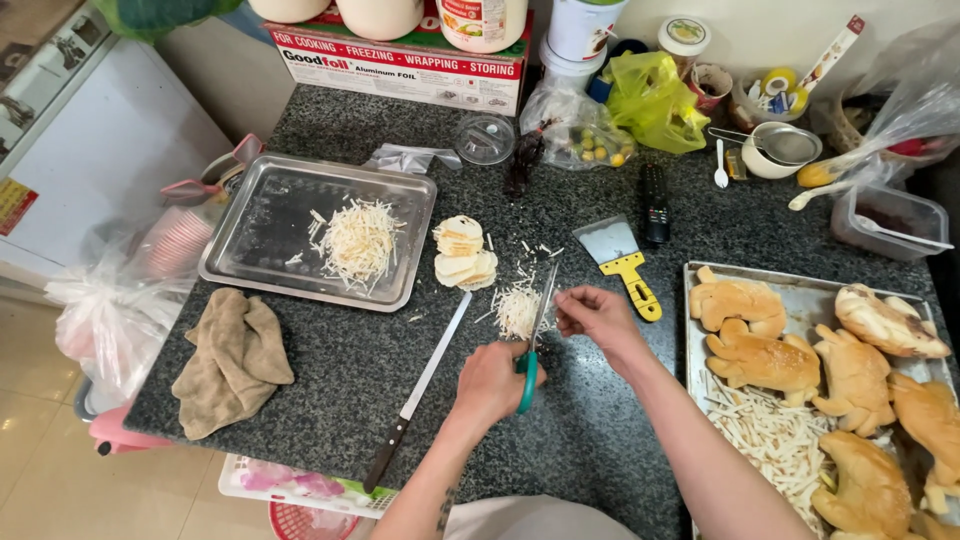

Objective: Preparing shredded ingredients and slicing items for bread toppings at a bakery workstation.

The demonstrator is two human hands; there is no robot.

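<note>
Two hands over speckled dark granite table [330, 370]. Left hand [492, 380] grips green-handled steel scissors [535, 335]; right hand [597, 315] pinches a pale strip above small shredded pile [515, 310].

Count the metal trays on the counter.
2. One metal tray sits left of the hands, holding shreds; the other tray is at the right with bread figures, partly cut off by the frame.

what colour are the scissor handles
Teal green, on the scissors in the left hand, seen from the head camera.
</note>
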